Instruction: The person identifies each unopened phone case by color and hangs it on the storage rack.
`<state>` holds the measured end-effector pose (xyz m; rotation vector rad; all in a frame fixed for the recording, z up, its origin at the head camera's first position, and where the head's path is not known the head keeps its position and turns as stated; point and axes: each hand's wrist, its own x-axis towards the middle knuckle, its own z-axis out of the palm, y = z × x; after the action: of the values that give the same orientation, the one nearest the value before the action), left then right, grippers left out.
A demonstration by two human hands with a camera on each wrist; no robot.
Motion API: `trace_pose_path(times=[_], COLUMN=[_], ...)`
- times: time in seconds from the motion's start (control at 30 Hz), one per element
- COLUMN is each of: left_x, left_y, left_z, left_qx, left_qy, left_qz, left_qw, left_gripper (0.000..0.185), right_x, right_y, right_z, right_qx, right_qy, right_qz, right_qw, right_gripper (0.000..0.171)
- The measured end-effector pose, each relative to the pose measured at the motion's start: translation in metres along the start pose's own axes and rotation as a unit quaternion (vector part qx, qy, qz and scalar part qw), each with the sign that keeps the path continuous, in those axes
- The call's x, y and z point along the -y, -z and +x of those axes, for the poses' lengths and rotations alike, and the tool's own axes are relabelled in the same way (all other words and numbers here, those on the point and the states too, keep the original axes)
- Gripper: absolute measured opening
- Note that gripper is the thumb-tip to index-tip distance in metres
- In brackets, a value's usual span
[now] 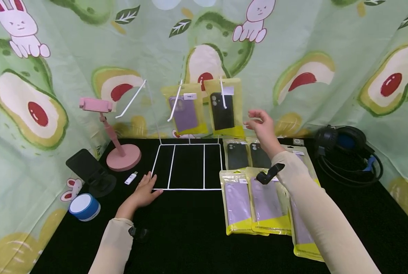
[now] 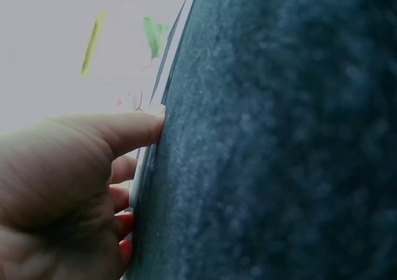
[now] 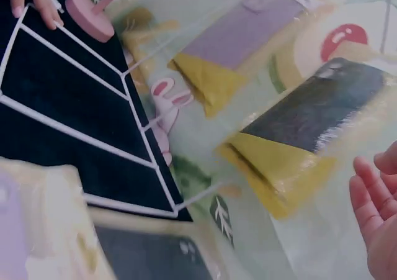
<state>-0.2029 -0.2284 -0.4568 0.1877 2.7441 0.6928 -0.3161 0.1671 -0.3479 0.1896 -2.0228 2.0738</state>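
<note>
From the head view, your left hand (image 1: 143, 192) lies flat on the black tabletop (image 1: 190, 236) with straight fingers against the front-left corner of the white wire rack (image 1: 187, 166), while your right hand (image 1: 263, 127) is raised, fingers relaxed and holding nothing, just right of the black phone case packet (image 1: 223, 107) hanging on a rack hook. The left wrist view shows your fingers (image 2: 133, 128) pressed against the white wire at the cloth. In the right wrist view, your loose, empty fingers (image 3: 372, 199) hover just beside the hanging black packet (image 3: 304, 131).
</note>
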Motion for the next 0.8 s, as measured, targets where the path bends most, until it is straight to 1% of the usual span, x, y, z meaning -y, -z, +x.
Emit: trace_pose_path(times=[0.07, 0.23, 0.33, 0.37, 0.4, 0.43, 0.47, 0.53, 0.6, 0.63, 0.67, 0.77, 0.8], left_x=[0.001, 0.002, 0.002, 0.002, 0.002, 0.002, 0.002, 0.002, 0.002, 0.002, 0.002, 0.002, 0.002], left_y=[0.0, 0.0, 0.0, 0.0, 0.0, 0.0, 0.001, 0.001, 0.002, 0.002, 0.002, 0.001, 0.001], left_z=[0.0, -0.001, -0.001, -0.001, -0.002, -0.002, -0.002, -0.002, -0.002, -0.001, -0.001, 0.001, 0.001], left_qx=[0.002, 0.002, 0.0, 0.0, -0.002, -0.002, -0.002, -0.001, 0.002, 0.003, 0.003, 0.007, 0.007], left_qy=[-0.001, -0.004, -0.006, -0.007, -0.009, -0.009, -0.009, -0.008, -0.005, -0.002, -0.002, -0.001, -0.001], left_qz=[0.001, -0.002, -0.004, -0.004, -0.004, -0.006, -0.005, -0.005, -0.003, -0.003, -0.002, -0.001, -0.002], left_qw=[1.0, 1.0, 1.0, 1.0, 1.0, 0.9999, 0.9999, 1.0, 1.0, 1.0, 1.0, 1.0, 1.0], left_gripper=[0.069, 0.069, 0.069, 0.069, 0.069, 0.068, 0.068, 0.068, 0.068, 0.068, 0.068, 0.068, 0.069], right_x=[-0.002, -0.007, -0.011, -0.013, -0.013, -0.014, -0.024, -0.041, -0.048, -0.05, -0.05, -0.023, -0.019], right_y=[0.014, 0.06, 0.094, 0.106, 0.117, 0.128, 0.143, 0.171, 0.19, 0.196, 0.202, 0.199, 0.199], right_z=[-0.011, -0.055, -0.087, -0.097, -0.107, -0.117, -0.125, -0.14, -0.154, -0.16, -0.166, -0.184, -0.188], right_qx=[0.014, 0.053, 0.067, 0.069, 0.068, 0.066, 0.059, 0.05, 0.048, 0.054, 0.06, 0.106, 0.119], right_qy=[-0.013, -0.023, -0.018, -0.019, -0.025, -0.033, -0.036, -0.056, -0.085, -0.102, -0.121, -0.197, -0.221], right_qz=[0.0, -0.059, -0.11, -0.131, -0.163, -0.198, -0.227, -0.277, -0.331, -0.347, -0.359, -0.403, -0.406], right_qw=[1.0, 0.997, 0.992, 0.989, 0.984, 0.977, 0.972, 0.958, 0.939, 0.931, 0.924, 0.887, 0.879], right_gripper=[0.024, 0.023, 0.021, 0.021, 0.021, 0.022, 0.024, 0.038, 0.049, 0.053, 0.056, 0.059, 0.063])
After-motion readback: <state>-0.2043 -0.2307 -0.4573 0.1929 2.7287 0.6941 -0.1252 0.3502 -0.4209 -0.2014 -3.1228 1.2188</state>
